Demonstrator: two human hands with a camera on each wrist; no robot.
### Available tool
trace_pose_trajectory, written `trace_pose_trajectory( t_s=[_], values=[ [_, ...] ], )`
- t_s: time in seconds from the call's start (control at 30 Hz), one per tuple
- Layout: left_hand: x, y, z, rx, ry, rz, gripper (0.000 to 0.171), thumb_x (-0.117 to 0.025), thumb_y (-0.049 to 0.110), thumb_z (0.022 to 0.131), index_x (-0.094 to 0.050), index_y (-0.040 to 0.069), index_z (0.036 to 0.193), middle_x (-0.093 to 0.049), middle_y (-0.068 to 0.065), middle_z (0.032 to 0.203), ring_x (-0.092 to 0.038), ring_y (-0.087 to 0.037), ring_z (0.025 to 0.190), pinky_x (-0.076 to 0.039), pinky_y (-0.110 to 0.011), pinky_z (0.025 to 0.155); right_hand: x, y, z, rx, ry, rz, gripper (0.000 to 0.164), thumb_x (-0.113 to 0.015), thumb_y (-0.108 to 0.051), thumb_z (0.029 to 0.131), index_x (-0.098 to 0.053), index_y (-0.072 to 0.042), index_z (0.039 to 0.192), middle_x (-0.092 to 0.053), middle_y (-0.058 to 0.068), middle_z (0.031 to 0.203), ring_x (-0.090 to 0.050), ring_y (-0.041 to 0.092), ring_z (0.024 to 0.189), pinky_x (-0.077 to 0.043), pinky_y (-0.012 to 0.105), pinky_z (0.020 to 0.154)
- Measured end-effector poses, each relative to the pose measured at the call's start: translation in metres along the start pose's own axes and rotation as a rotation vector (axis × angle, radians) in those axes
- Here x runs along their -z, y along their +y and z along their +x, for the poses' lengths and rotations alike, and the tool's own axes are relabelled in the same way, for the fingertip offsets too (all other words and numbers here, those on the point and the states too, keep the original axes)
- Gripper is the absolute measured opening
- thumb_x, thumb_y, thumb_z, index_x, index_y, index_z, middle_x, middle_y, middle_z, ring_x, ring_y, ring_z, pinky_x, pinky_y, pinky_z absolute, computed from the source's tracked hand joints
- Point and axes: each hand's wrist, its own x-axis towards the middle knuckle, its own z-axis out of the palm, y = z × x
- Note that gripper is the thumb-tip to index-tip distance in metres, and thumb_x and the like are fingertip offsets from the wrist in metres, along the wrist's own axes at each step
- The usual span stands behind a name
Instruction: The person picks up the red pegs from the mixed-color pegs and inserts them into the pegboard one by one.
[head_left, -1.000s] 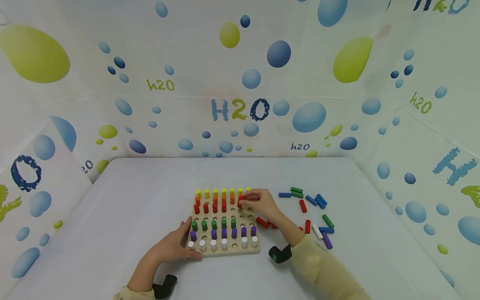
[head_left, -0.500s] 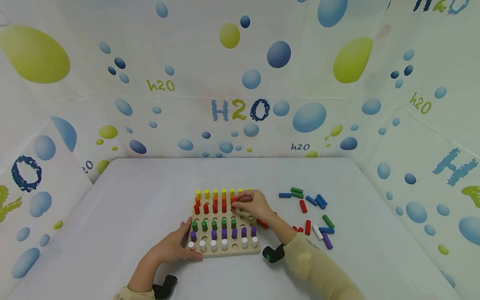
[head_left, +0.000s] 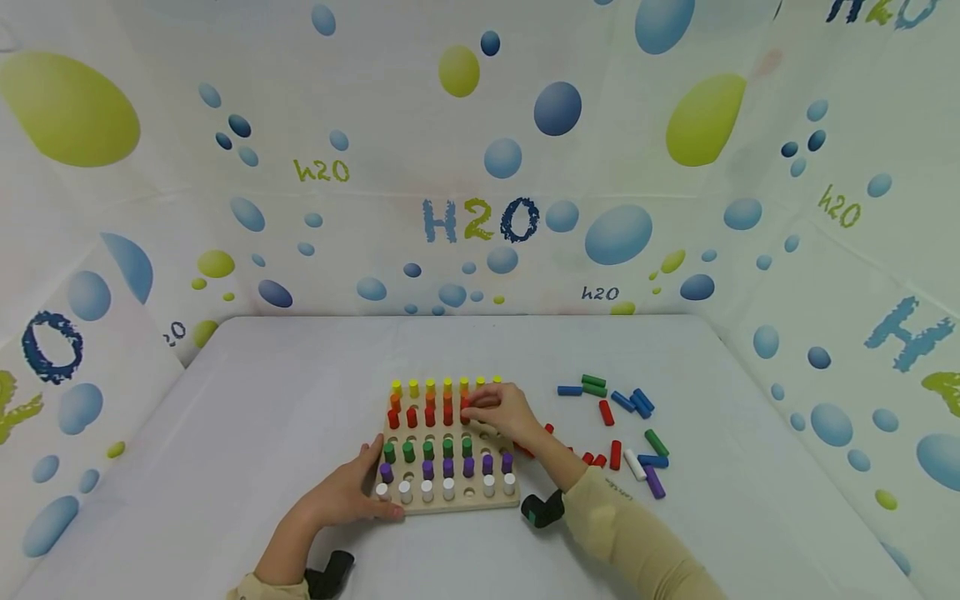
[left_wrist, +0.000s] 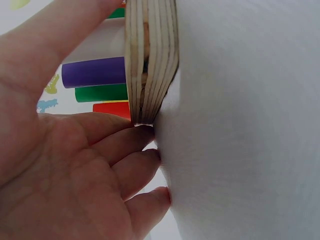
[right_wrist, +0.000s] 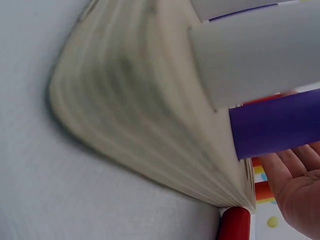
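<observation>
We see a pale layered-wood pegboard [head_left: 487,503] lying flat, its front-left corner gripped by the left hand [head_left: 347,496]. Upright pegs stand in colour rows, far to near: yellow pegs [head_left: 414,388], orange pegs [head_left: 395,402], red pegs [head_left: 412,417], green pegs [head_left: 428,450], purple pegs [head_left: 386,472], white pegs [head_left: 427,490] — bare holes between. The right hand [head_left: 510,412] pinches a red peg [head_left: 465,408], upright at the red row's right end; we can't tell if seated. Loose pegs [head_left: 616,455] lie scattered right of the board — mixed colours.
</observation>
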Motion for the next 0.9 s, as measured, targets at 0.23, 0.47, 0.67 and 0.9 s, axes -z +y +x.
trace_pose_trajectory(
  t_s=[0.23,0.47,0.67,0.9],
  values=[
    [0.0002,0.0005,-0.0007,-0.002,-0.006,-0.001,0.118,-0.083,0.04,0.061,-0.012,-0.004,0.144,-0.013,-0.034,0.143,-0.012,-0.048,0.132,-0.017,-0.063,0.1,0.0001,0.0008,-0.0002,0.006,-0.002,-0.008,0.018,-0.07,-0.015,0.081,-0.068,-0.004,0.094,-0.069,0.005,0.089,-0.065,0.015,0.083,-0.052,0.03,0.077],
    [0.0006,0.0013,-0.0012,-0.005,-0.004,-0.007,0.117,-0.083,0.039,0.061,-0.012,-0.004,0.144,-0.014,-0.033,0.143,-0.012,-0.047,0.132,-0.016,-0.063,0.1,0.0006,-0.0003,-0.0013,-0.009,-0.01,-0.019,0.017,-0.071,-0.017,0.081,-0.068,-0.005,0.093,-0.069,0.004,0.087,-0.065,0.014,0.081,-0.052,0.03,0.076],
    [0.0,-0.0012,0.0,0.004,0.002,-0.021,0.119,-0.083,0.041,0.059,-0.012,-0.003,0.144,-0.014,-0.032,0.144,-0.011,-0.046,0.133,-0.016,-0.062,0.101,0.0012,-0.0008,-0.0027,0.003,-0.024,-0.025,0.02,-0.072,-0.017,0.08,-0.067,-0.003,0.093,-0.069,0.004,0.087,-0.065,0.014,0.081,-0.052,0.03,0.076],
    [-0.0002,0.0007,-0.0016,-0.005,-0.002,-0.005,0.118,-0.083,0.04,0.061,-0.012,-0.004,0.144,-0.014,-0.033,0.143,-0.011,-0.047,0.132,-0.016,-0.063,0.1,0.0008,-0.0002,-0.0022,-0.021,-0.021,-0.031,0.022,-0.073,-0.018,0.079,-0.067,-0.003,0.094,-0.069,0.003,0.087,-0.065,0.014,0.08,-0.052,0.029,0.075]
  ],
)
